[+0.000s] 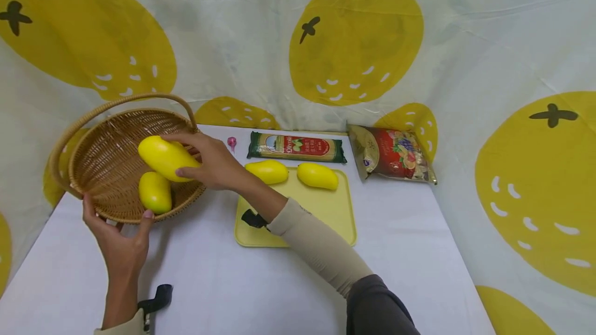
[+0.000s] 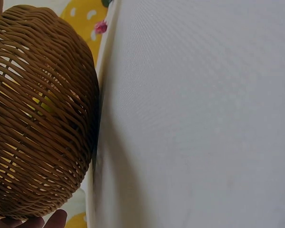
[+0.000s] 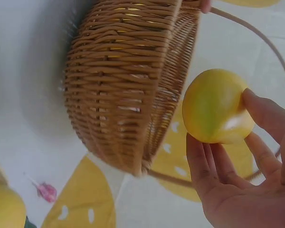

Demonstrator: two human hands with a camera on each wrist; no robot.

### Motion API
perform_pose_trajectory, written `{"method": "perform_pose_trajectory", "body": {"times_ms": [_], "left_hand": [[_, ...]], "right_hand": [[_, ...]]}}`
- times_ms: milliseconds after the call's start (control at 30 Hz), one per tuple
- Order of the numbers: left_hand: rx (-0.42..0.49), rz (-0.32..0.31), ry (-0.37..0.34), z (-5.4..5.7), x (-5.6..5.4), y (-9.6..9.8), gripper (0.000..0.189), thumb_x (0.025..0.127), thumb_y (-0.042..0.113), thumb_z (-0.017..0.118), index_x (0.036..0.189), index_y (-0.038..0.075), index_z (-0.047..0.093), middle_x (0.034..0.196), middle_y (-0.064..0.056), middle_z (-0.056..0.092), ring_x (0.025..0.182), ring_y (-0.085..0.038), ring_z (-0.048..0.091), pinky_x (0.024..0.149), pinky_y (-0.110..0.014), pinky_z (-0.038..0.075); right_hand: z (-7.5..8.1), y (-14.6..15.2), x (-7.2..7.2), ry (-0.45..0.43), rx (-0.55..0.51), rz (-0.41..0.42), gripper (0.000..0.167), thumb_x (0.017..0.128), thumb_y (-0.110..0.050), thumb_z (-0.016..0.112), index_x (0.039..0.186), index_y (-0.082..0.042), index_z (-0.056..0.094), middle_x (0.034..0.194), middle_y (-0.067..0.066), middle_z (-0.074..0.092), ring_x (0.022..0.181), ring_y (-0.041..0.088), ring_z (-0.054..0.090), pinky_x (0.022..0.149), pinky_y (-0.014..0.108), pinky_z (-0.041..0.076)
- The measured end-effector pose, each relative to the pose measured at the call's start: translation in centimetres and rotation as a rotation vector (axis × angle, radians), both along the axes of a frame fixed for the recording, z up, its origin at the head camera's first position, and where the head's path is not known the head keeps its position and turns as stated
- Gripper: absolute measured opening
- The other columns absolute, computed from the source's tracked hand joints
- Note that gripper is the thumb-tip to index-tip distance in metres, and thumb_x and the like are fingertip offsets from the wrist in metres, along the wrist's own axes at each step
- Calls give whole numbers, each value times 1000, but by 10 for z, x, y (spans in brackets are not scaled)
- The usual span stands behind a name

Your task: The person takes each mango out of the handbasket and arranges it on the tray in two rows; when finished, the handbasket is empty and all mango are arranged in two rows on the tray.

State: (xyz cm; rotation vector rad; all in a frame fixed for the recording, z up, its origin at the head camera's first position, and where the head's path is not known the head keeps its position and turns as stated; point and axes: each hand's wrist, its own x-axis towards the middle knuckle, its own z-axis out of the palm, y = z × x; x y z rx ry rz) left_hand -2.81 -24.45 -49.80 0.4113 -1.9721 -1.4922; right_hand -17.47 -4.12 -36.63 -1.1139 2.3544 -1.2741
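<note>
A brown wicker basket [image 1: 100, 169] with an arched handle is at the left, its opening tilted toward me. My left hand [image 1: 122, 247] grips the near side of its rim; in the left wrist view only fingertips show below the basket weave [image 2: 42, 114]. Over the opening, my right hand [image 1: 216, 163] holds a yellow mango [image 1: 163, 156] between thumb and fingers. A second mango [image 1: 155, 193] lies inside the basket, below the held one. The right wrist view shows the held mango [image 3: 216, 107] just outside the rim line, apart from the wicker.
Right of the basket, a yellow tray [image 1: 321, 221] bears two mangoes, one at left [image 1: 267, 171] and one at right [image 1: 318, 176]. Behind it lie a spaghetti pack [image 1: 298, 147] and a small pink item [image 1: 232, 142]. A red and gold bag [image 1: 393, 155] sits against the back cloth.
</note>
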Motion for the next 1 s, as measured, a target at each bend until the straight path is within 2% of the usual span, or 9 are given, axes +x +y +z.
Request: {"method": "perform_pose_trajectory", "body": {"times_ms": [167,567,833,1000], "left_hand": [[-6,4,4,0,1,0,111,83,6,78,170,23,11,176,-1,13,156,-27,31,124,-37,33],[-15,-3,22,-1,1,-1,111,82,5,78,170,23,12,175,-1,15,155,-27,32,123,-36,34],[-3,-1,6,-1,1,-1,111,82,6,79,169,22,12,175,0,14,156,-27,31,124,-37,32],[-6,-2,-1,-1,1,-1,111,82,6,79,169,23,11,175,1,13,156,-26,30,126,-37,31]], "right_hand": [[3,26,4,9,-69,6,72,94,-12,80,159,-23,51,160,-1,54,134,13,58,105,17,49],[2,84,12,-32,-98,-65,69,94,-11,80,156,-22,54,158,-4,57,132,19,60,107,30,53],[-15,119,18,-120,-104,-134,68,93,-10,81,154,-29,57,154,-9,58,127,21,64,109,40,53],[-28,138,24,-157,-79,-167,68,93,-9,81,153,-28,58,152,-7,60,129,24,63,110,44,53]]}}
